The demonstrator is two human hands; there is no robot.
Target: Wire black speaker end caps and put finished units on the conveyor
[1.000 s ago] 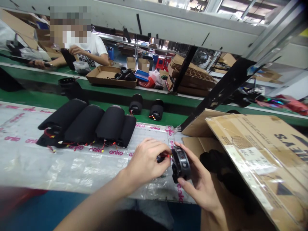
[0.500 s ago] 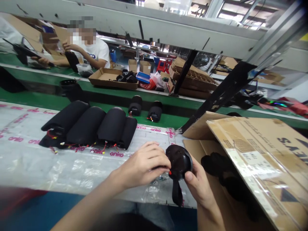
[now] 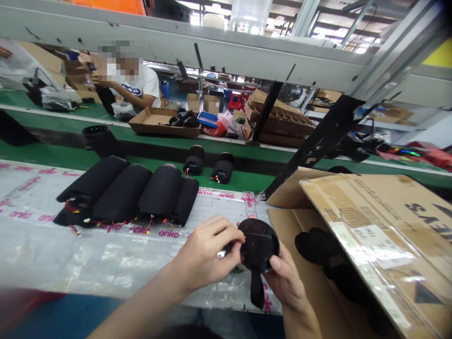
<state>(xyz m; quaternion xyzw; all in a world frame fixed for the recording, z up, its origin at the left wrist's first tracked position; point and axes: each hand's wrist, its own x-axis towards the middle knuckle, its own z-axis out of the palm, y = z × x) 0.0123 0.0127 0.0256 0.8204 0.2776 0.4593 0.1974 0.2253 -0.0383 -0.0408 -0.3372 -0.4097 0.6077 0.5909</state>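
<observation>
My right hand point(image 3: 287, 278) grips a round black speaker housing point(image 3: 259, 245) from its right side, thumb on the rim. The smooth dark round face is turned up towards me, and a black strap loop point(image 3: 257, 289) hangs from its lower edge. At the left rim, my left hand point(image 3: 212, 252) is closed in a pinch. A tiny red bit shows at its fingertips, and something shiny is partly hidden behind the fingers; what they hold I cannot make out. Black fabric-covered cylinders point(image 3: 158, 193) with coloured wires and plugs lie together at the left.
An open cardboard box point(image 3: 374, 235) with black items inside stands at the right. Two black cylinders point(image 3: 222, 168) rest on the green surface beyond the plastic-covered bench point(image 3: 116, 256). A slanted black post point(image 3: 303, 155) rises behind the box. Across, a person point(image 3: 141, 84) sits working.
The round face has tipped to show more fully towards me. My left fingers have drawn into a tighter pinch at its left rim. The person across has raised a hand.
</observation>
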